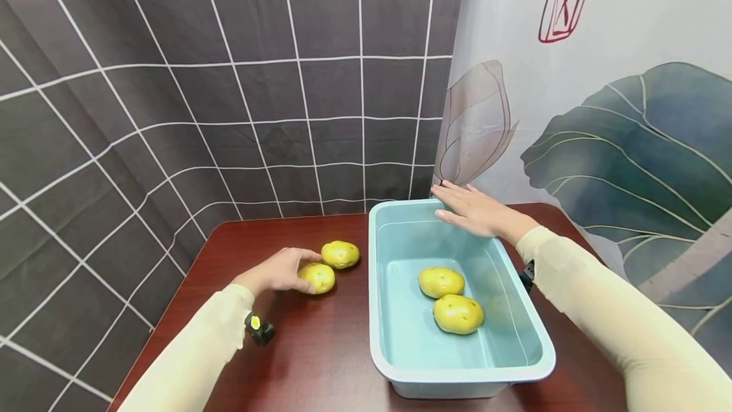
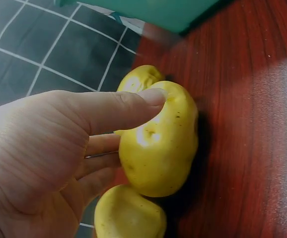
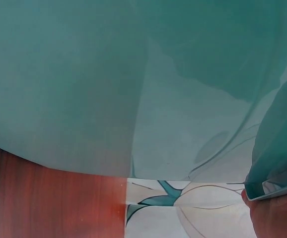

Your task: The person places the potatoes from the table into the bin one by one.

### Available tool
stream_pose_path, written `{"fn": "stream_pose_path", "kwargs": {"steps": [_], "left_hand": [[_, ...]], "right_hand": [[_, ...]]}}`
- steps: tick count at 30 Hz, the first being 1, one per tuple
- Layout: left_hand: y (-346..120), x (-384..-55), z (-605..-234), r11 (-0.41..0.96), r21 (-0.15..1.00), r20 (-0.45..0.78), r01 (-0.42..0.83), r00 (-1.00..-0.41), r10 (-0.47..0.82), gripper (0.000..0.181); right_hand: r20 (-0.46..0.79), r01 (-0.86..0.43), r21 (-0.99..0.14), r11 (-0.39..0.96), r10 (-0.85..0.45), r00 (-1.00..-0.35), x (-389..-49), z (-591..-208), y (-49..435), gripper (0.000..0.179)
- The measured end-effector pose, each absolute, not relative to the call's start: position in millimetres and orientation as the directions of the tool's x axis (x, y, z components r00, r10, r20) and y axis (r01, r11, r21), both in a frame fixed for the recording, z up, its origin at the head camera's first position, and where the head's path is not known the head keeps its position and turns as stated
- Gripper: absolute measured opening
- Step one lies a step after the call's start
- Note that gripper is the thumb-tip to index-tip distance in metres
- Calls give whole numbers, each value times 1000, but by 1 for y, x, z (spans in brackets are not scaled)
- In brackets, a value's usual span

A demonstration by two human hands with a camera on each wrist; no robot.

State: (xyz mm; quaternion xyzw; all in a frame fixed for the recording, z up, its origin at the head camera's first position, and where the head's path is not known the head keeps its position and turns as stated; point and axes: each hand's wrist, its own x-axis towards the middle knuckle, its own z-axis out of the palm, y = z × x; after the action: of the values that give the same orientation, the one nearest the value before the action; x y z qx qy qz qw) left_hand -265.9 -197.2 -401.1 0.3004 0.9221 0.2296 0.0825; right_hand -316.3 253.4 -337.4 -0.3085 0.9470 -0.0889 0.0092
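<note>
My left hand (image 1: 280,270) holds a yellow potato (image 1: 316,278) on the table, thumb on one side and fingers on the other. Beyond it lies another potato (image 1: 340,254). The left wrist view shows the gripped potato (image 2: 158,148) between two more, a nearer potato (image 2: 128,213) and a partly covered one (image 2: 142,78). Two potatoes, one farther (image 1: 441,281) and one nearer (image 1: 458,314), lie side by side in a light blue plastic bin (image 1: 374,297). With fingers extended, my right hand (image 1: 473,210) rests on the bin's far right corner.
The dark red wooden table (image 1: 320,361) carries everything. Behind it hang a dark grid-patterned curtain (image 1: 332,88) and a white curtain with leaf prints (image 1: 515,11). The bin's wall (image 3: 84,99) fills most of the right wrist view.
</note>
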Motion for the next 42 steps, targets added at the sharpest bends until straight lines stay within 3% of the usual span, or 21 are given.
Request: {"fn": "stream_pose_path", "kwargs": {"steps": [16, 42], "left_hand": [[-187, -268, -422, 767, 294, 23, 570, -807, 591, 71], [-180, -223, -431, 691, 355, 93, 629, -760, 644, 71]], "right_hand": [[63, -594, -171, 786, -593, -802, -316, -340, 255, 72], [40, -585, -169, 794, -587, -809, -316, -336, 254, 73]]}}
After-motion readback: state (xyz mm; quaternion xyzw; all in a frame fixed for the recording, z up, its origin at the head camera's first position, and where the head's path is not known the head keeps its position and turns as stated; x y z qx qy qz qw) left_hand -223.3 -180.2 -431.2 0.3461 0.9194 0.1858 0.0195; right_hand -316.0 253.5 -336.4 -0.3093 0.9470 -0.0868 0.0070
